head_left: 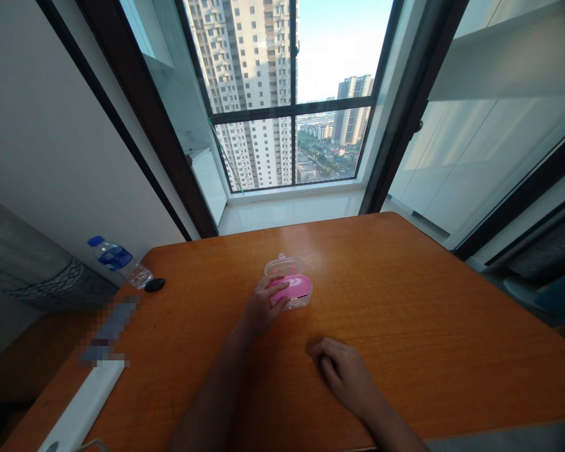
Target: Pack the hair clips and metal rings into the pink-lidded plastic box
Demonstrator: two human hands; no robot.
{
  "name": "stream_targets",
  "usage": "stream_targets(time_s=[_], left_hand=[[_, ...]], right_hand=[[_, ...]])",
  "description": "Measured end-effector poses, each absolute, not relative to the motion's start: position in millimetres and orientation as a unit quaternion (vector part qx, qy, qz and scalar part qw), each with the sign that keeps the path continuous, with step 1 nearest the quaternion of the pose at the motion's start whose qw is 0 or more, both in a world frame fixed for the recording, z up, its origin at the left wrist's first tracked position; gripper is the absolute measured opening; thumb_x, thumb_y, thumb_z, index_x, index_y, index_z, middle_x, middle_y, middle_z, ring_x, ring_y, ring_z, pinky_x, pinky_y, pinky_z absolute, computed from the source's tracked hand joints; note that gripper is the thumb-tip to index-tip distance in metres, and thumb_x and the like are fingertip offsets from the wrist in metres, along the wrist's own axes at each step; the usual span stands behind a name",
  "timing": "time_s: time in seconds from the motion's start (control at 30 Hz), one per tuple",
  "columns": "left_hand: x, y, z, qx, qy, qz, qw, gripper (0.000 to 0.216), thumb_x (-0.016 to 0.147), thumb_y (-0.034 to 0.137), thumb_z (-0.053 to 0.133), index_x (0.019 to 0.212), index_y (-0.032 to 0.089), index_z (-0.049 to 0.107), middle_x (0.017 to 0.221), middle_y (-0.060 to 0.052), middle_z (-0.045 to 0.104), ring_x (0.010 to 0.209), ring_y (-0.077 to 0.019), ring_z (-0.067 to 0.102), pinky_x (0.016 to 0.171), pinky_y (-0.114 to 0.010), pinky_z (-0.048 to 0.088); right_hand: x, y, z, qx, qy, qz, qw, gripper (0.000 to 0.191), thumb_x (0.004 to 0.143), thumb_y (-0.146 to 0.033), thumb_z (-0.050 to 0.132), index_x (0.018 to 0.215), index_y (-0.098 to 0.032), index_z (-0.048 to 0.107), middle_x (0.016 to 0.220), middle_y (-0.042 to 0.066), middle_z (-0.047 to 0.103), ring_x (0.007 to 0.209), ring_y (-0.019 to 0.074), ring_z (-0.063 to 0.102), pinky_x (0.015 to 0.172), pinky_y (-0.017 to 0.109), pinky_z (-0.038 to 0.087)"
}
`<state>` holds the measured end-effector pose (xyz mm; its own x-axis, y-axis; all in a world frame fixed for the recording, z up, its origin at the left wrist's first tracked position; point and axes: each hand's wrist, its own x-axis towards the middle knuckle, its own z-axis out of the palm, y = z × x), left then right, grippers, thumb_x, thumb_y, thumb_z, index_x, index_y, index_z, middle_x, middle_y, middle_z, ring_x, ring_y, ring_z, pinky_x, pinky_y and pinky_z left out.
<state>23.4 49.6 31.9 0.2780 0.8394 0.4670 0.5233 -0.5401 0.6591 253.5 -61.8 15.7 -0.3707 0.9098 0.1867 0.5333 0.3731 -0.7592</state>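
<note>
A small translucent plastic case with a pink lid (pixel 295 289) and a handle at its far end lies on the orange wood table (pixel 405 295). My left hand (pixel 263 307) rests over the case's near side, fingers across the pink part, which hides some of it. My right hand (pixel 343 373) lies apart from the case on the bare wood, fingers loosely curled and holding nothing visible.
A water bottle with a blue cap (pixel 117 260) lies at the far left table edge beside a black oval object (pixel 154 285). A pixelated item (pixel 108 329) and a white strip (pixel 87 402) sit along the left edge. A large window (pixel 292 100) stands beyond the table.
</note>
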Motion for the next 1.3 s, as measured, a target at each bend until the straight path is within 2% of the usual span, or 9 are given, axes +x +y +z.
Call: stream_targets(time_s=[0.13, 0.3, 0.5, 0.63, 0.7, 0.77, 0.9, 1.13, 1.3], left_hand=[[25.1, 47.6, 23.1, 0.783, 0.440, 0.399, 0.183, 0.034, 0.085, 0.025, 0.068, 0.119, 0.026, 0.071, 0.132, -0.009, 0.062, 0.124, -0.0269, 0.055, 0.108, -0.047, 0.045], [27.8, 42.7, 11.8, 0.813, 0.442, 0.365, 0.098, 0.032, 0.090, 0.025, 0.061, 0.120, 0.029, 0.070, 0.139, -0.007, 0.059, 0.132, -0.0279, 0.051, 0.113, -0.054, 0.038], [22.5, 39.2, 2.7, 0.846, 0.418, 0.329, 0.043, 0.036, 0.095, 0.025, 0.053, 0.130, 0.027, 0.063, 0.143, -0.006, 0.055, 0.139, -0.0259, 0.044, 0.112, -0.050, 0.042], [9.5, 41.0, 2.8, 0.867, 0.396, 0.300, 0.022, 0.036, 0.097, 0.023, 0.050, 0.130, 0.028, 0.063, 0.142, -0.005, 0.056, 0.138, -0.0252, 0.045, 0.113, -0.050, 0.042], [2.0, 40.5, 3.8, 0.871, 0.396, 0.289, 0.015, 0.036, 0.097, 0.023, 0.050, 0.130, 0.028, 0.062, 0.142, -0.005, 0.056, 0.138, -0.0253, 0.045, 0.113, -0.050, 0.043], [-5.4, 38.4, 4.5, 0.872, 0.402, 0.279, 0.015, 0.037, 0.098, 0.022, 0.048, 0.132, 0.028, 0.060, 0.143, -0.005, 0.056, 0.139, -0.0255, 0.043, 0.114, -0.050, 0.042], [-16.7, 32.2, 2.2, 0.868, 0.411, 0.276, 0.025, 0.039, 0.099, 0.019, 0.045, 0.135, 0.027, 0.058, 0.142, -0.006, 0.056, 0.140, -0.0256, 0.041, 0.115, -0.051, 0.040], [-22.0, 28.7, -9.4, 0.860, 0.417, 0.292, 0.047, 0.048, 0.098, 0.011, 0.040, 0.143, 0.026, 0.048, 0.151, -0.007, 0.046, 0.144, -0.0228, 0.036, 0.116, -0.049, 0.038], [-22.5, 26.6, -6.7, 0.870, 0.412, 0.271, 0.028, 0.056, 0.096, 0.007, 0.036, 0.148, 0.026, 0.040, 0.154, -0.007, 0.041, 0.147, -0.0233, 0.028, 0.117, -0.051, 0.035]], right_hand=[[254.1, -60.8, 13.9, -0.470, -0.771, 0.300, 0.307, 0.026, 0.084, -0.005, 0.041, 0.086, -0.021, 0.062, 0.088, 0.002, 0.069, 0.083, 0.0177, 0.065, 0.077, 0.030, 0.047], [253.6, -61.4, 16.7, -0.473, -0.773, 0.295, 0.303, 0.027, 0.084, -0.005, 0.041, 0.087, -0.021, 0.063, 0.087, 0.003, 0.069, 0.083, 0.0179, 0.065, 0.077, 0.030, 0.047], [253.2, -60.6, 11.9, -0.479, -0.767, 0.304, 0.300, 0.027, 0.086, -0.006, 0.041, 0.088, -0.021, 0.063, 0.089, 0.003, 0.069, 0.084, 0.0182, 0.065, 0.078, 0.032, 0.050], [249.3, -45.3, 18.2, -0.489, -0.766, 0.252, 0.333, 0.040, 0.086, -0.007, 0.040, 0.119, -0.022, 0.058, 0.120, 0.007, 0.064, 0.111, 0.0208, 0.061, 0.098, 0.038, 0.049], [243.7, -31.9, 25.6, -0.487, -0.781, 0.195, 0.338, 0.054, 0.087, -0.007, 0.041, 0.139, -0.023, 0.045, 0.141, 0.009, 0.051, 0.129, 0.0221, 0.050, 0.110, 0.043, 0.041], [235.5, -17.2, 31.2, -0.479, -0.802, 0.141, 0.327, 0.064, 0.087, -0.007, 0.041, 0.148, -0.024, 0.035, 0.153, 0.008, 0.039, 0.139, 0.0228, 0.039, 0.116, 0.046, 0.034], [217.5, 5.3, 25.0, -0.446, -0.844, 0.075, 0.288, 0.073, 0.082, -0.003, 0.045, 0.151, -0.024, 0.033, 0.157, 0.006, 0.035, 0.144, 0.0264, 0.031, 0.116, 0.049, 0.034], [205.5, 12.6, 4.3, -0.448, -0.839, 0.055, 0.304, 0.072, 0.080, -0.003, 0.046, 0.148, -0.023, 0.039, 0.152, 0.010, 0.042, 0.138, 0.0279, 0.042, 0.112, 0.050, 0.040], [204.1, 9.9, 3.6, -0.453, -0.833, 0.066, 0.311, 0.076, 0.082, -0.004, 0.045, 0.154, -0.022, 0.027, 0.158, 0.009, 0.032, 0.139, 0.0263, 0.041, 0.113, 0.047, 0.039]])
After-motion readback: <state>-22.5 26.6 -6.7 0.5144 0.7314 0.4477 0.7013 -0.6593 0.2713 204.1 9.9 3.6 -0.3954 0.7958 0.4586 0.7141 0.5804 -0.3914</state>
